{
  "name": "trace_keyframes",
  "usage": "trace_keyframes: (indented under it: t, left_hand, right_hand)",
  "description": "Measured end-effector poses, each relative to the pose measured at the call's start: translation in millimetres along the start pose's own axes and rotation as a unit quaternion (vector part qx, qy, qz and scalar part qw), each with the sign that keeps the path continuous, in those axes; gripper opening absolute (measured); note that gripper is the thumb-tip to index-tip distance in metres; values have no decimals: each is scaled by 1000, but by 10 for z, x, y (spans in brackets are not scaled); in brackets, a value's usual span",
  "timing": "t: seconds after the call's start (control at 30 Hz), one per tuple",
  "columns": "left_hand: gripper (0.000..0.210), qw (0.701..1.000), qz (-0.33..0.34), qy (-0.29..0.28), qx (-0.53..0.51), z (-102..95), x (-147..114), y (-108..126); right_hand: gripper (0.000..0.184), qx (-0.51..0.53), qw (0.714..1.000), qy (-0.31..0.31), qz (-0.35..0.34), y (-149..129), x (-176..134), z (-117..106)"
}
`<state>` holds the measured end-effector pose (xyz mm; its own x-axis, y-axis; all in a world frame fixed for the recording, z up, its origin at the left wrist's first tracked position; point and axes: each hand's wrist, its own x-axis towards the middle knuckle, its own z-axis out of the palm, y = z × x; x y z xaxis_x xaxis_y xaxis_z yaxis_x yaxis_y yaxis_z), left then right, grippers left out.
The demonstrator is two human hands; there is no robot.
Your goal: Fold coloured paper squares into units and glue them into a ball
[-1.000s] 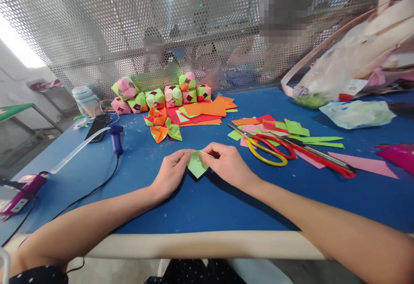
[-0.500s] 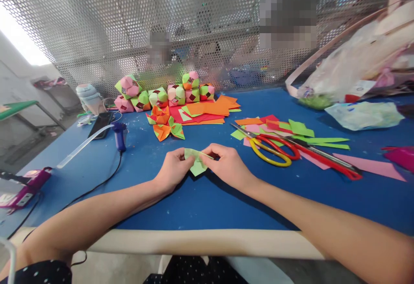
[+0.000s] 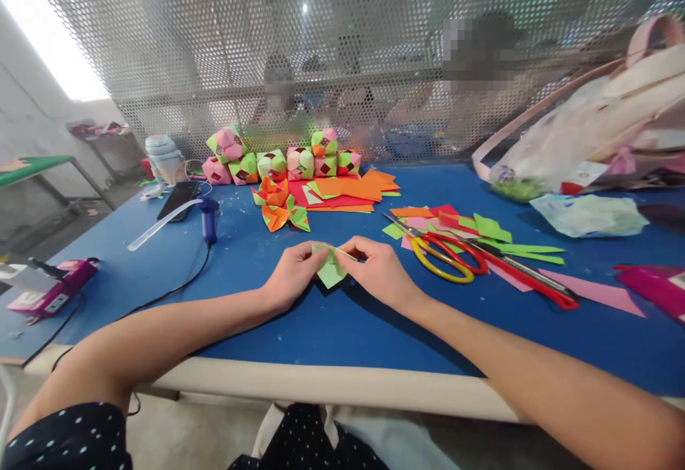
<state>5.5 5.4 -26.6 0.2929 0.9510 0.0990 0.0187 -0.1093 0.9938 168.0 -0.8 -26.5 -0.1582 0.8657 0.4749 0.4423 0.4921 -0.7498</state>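
Between my two hands, just above the blue table (image 3: 240,338), is a small folded piece of light green paper (image 3: 330,273), one corner pointing down toward me. My left hand (image 3: 292,274) pinches its left side, thumb on the near face. On the other side my right hand (image 3: 377,270) grips the upper right edge between thumb and fingers. Fingertips behind the paper are hidden. Beyond my hands lie orange and green folded paper pieces (image 3: 275,217). To the right of my right hand rest scissors (image 3: 442,259) with one yellow and one red handle loop.
Folded paper balls (image 3: 272,165) line the back, behind stacked orange and red sheets (image 3: 342,188). At left are a blue glue gun (image 3: 209,220), a phone (image 3: 179,201) and a purple power strip (image 3: 56,288). A red cutter (image 3: 540,281) lies among paper scraps at right, near a bag (image 3: 594,128).
The camera view has shifted a little, so the table's things sit slightly differently in the picture. Both hands keep hold of the green paper; my left thumb has moved slightly on it.
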Motion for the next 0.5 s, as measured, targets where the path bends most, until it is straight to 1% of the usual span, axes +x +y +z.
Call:
trace_keyframes:
  t: [0.2, 0.37, 0.5]
  left_hand:
    - [30, 1000, 16, -6, 22, -13, 9, -9]
    - [26, 997, 28, 18, 71, -14, -10, 16]
    - [21, 998, 22, 37, 44, -12, -8, 3]
  right_hand:
    - [19, -9, 1000, -2, -19, 40, -1, 9]
    - [19, -17, 999, -8, -34, 75, 6, 31]
    - [20, -21, 999, -14, -41, 94, 10, 38]
